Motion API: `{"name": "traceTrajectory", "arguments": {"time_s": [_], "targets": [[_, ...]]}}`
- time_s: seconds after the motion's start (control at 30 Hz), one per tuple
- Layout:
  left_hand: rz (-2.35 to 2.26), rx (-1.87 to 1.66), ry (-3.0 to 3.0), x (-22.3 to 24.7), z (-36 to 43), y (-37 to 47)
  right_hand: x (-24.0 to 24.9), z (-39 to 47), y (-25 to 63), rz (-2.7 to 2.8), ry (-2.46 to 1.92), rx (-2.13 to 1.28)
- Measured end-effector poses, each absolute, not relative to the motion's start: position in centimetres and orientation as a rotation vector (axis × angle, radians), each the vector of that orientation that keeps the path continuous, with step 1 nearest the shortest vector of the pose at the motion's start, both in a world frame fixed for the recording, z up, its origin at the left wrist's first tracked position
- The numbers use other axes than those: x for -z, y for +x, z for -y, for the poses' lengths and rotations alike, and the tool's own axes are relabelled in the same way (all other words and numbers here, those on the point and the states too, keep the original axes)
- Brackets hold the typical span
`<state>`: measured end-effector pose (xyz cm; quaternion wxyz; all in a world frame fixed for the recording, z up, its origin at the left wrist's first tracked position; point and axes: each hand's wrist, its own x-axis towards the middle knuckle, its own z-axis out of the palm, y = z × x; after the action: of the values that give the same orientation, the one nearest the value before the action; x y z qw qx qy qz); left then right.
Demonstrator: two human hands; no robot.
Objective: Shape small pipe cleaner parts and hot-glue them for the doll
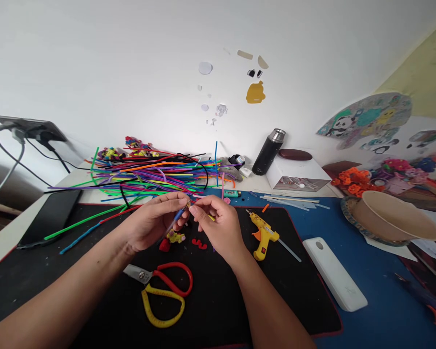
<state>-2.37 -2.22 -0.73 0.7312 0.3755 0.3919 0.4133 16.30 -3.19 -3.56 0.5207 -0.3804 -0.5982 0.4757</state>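
Note:
My left hand (pixel 154 220) is closed around a pen (pixel 178 216) with a clear barrel and a blue grip, its tip pointing up and to the right. At that tip the fingers of my right hand (pixel 223 230) are pinched together. A short yellow pipe cleaner (pixel 211 217) shows between them; the rest of it is hidden by the fingers. Just below my hands lie a small yellow and red pipe-cleaner figure (pixel 175 236) and a wavy red pipe-cleaner piece (pixel 199 244). Scissors (pixel 163 291) with one red and one yellow handle rest on the black mat.
A yellow glue gun (pixel 264 235) lies right of my hands, near a white power bank (pixel 334 274). Behind stand a heap of coloured pipe cleaners (pixel 156 174), a black thermos (pixel 269 152) and a white box (pixel 298 172). A phone (pixel 51 218) is at left, a bowl (pixel 396 218) at right.

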Motion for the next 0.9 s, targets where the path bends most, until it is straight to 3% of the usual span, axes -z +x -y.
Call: {"name": "traceTrajectory", "arguments": {"time_s": [0.9], "targets": [[-0.956, -0.995, 0.793, 1.4, 2.14, -1.99, 3.81, 2.8, 16.49, 1.373, -0.94, -1.227]]}}
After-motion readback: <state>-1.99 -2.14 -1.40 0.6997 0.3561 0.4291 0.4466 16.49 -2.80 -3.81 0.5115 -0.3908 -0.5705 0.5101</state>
